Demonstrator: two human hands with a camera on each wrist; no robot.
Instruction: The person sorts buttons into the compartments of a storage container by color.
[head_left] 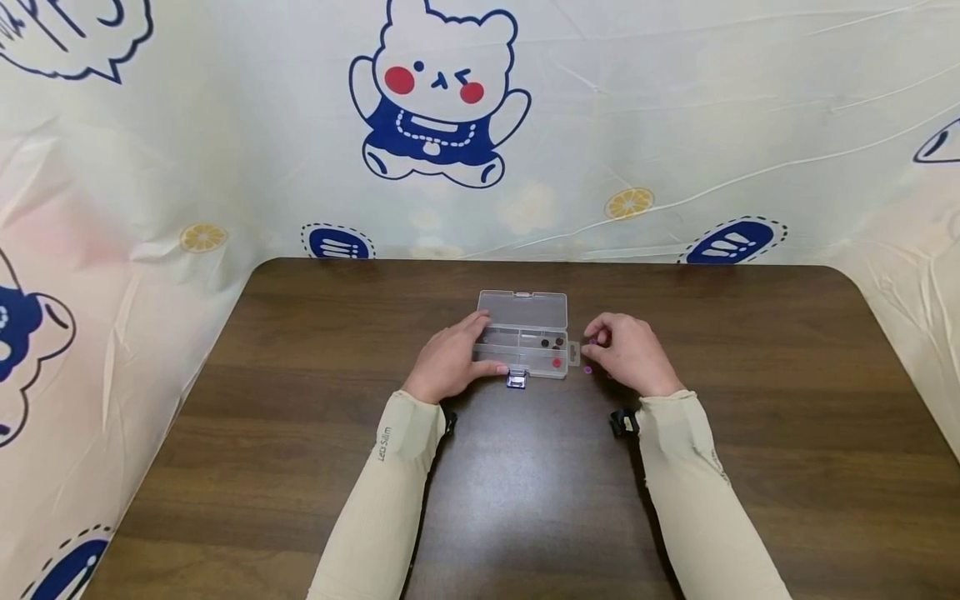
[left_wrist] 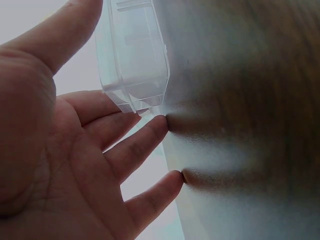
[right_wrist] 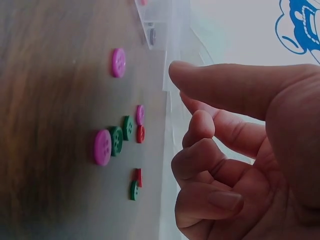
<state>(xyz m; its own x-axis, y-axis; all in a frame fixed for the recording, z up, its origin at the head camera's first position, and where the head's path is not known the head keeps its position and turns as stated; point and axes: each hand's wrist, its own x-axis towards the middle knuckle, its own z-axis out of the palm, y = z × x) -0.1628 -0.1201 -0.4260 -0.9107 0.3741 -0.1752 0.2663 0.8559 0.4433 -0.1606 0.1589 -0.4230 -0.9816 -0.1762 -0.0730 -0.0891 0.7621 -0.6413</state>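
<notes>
A clear plastic compartment box (head_left: 522, 350) stands on the table with its lid raised at the back. My left hand (head_left: 450, 354) grips its left end, thumb at the front edge and fingers at the far side; the left wrist view shows the box end (left_wrist: 135, 55) between them. A red button (head_left: 557, 362) and several dark buttons lie in the right-hand compartments. My right hand (head_left: 628, 350) is right of the box, fingers bent, thumb and index finger apart, with nothing visible between them. Beneath it lie loose buttons: pink (right_wrist: 102, 147), green (right_wrist: 127, 128) and red (right_wrist: 140, 134).
A brown wooden table (head_left: 525, 500) fills the lower view. Behind it hangs a pale curtain (head_left: 570, 125) printed with a cartoon bear. A hanging tab (head_left: 574, 353) juts from the box's right end, and a blue-purple latch (head_left: 517, 379) from its front.
</notes>
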